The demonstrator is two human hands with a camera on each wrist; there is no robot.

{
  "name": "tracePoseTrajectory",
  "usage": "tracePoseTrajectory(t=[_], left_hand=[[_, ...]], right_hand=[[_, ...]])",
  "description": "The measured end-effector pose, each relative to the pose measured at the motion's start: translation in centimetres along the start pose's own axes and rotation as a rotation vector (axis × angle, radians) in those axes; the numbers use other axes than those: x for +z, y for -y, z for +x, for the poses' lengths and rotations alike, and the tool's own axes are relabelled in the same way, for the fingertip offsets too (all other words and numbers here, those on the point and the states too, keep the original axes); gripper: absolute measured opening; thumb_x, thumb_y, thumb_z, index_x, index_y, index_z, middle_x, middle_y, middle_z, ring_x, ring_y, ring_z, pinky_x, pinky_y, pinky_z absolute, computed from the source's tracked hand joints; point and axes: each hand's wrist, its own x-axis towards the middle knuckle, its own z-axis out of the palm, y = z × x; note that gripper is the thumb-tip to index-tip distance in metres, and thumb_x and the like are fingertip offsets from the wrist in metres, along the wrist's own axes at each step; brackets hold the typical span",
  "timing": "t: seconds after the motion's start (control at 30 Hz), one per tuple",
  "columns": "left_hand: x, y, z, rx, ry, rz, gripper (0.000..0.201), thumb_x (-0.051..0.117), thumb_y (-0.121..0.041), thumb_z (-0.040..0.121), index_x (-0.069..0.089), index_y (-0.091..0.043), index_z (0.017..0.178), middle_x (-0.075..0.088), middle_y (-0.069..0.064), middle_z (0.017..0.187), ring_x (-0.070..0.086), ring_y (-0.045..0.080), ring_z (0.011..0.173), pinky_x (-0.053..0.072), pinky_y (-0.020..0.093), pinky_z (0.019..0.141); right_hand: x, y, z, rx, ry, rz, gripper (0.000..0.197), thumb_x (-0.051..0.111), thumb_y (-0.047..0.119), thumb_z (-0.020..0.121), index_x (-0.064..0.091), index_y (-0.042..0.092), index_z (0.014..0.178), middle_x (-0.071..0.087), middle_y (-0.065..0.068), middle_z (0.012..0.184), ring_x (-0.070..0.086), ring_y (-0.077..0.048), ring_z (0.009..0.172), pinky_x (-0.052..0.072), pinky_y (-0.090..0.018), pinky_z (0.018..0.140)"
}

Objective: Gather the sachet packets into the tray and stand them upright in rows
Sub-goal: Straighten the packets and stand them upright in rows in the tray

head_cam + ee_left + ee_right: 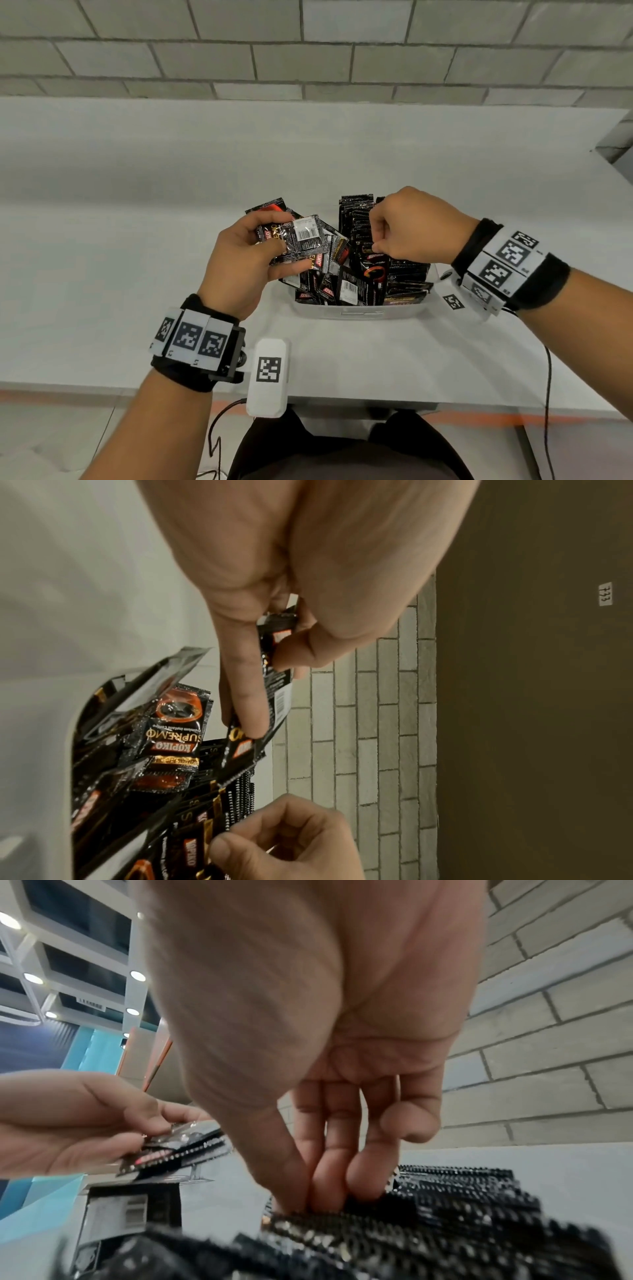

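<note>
Left grip: your left hand (247, 260) holds a small fanned stack of glossy black foil sachet packets (301, 240), thumb on top and fingers curled beneath, barcode side up.
Left position: you hold that stack above the tray's left half, clear of the packets below.
Right grip: your right hand (412, 230) is bent at the knuckles, and its fingertips (329, 1191) press down onto the serrated top edges of the upright packets; whether they pinch one you cannot tell.
Upright rows: black sachets (404, 270) stand on edge in tight rows along the tray's right side.
Loose pile: more black and red sachets (329, 284) lie jumbled in the left half.
Tray: the translucent white plastic tray (359, 312) sits on the plain white table (137, 205), near its front edge.
</note>
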Motion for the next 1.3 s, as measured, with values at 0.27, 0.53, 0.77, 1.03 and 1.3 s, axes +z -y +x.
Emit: tracePoseTrajectory(t=[0.27,0.53,0.77,1.03,1.3], left_hand=[[1.6,0.2,-0.8,0.007,0.111,-0.032,0.033,0.062,0.013,0.091,0.068,-0.007,0.116,0.064,0.021,0.126,0.074,0.036,0.097,0.063,0.042,0.066],[2.6,0.7,-1.2,-0.062,0.153,-0.18,0.037,0.061,0.015,0.089,0.061,-0.005,0.12,0.067,0.024,0.119,0.074,0.036,0.096,0.063,0.039,0.066],[3.0,1.2,-1.3,0.046,0.13,0.004,0.021,0.059,0.014,0.093,0.062,-0.007,0.094,0.062,0.02,0.107,0.072,0.031,0.091,0.062,0.049,0.072],[4.5,1.5,-1.7,-0.032,0.158,-0.092,0.021,0.058,-0.012,0.1,0.071,0.003,0.108,0.067,0.028,0.116,0.071,0.027,0.102,0.062,0.045,0.082],[3.6,1.1,-1.4,0.009,0.212,0.118,0.016,0.063,-0.001,0.096,0.072,-0.001,0.109,0.076,0.015,0.103,0.076,0.035,0.091,0.063,0.047,0.076]], right_hand=[[-1.7,2.6,-1.7,0.061,-0.228,0.558,0.03,0.074,0.057,0.081,0.074,0.03,0.093,0.071,0.007,0.078,0.062,-0.004,0.068,0.051,-0.025,0.069],[1.1,3.7,-4.5,0.202,-0.363,1.022,0.019,0.078,0.017,0.087,0.071,0.017,0.104,0.077,-0.004,0.083,0.074,-0.022,0.064,0.06,-0.032,0.052],[2.3,3.7,-5.2,0.238,-0.666,1.059,0.012,0.081,0.017,0.084,0.074,0.021,0.093,0.074,-0.001,0.086,0.073,-0.022,0.079,0.062,-0.039,0.054],[4.3,5.8,-5.9,-0.105,-0.761,0.527,0.024,0.075,0.003,0.078,0.078,0.018,0.097,0.058,0.002,0.092,0.058,-0.017,0.091,0.05,-0.031,0.079],[3.2,5.6,-5.4,0.004,-0.667,0.659,0.033,0.074,0.01,0.08,0.067,0.025,0.108,0.056,0.008,0.101,0.06,-0.009,0.085,0.049,-0.018,0.073]])
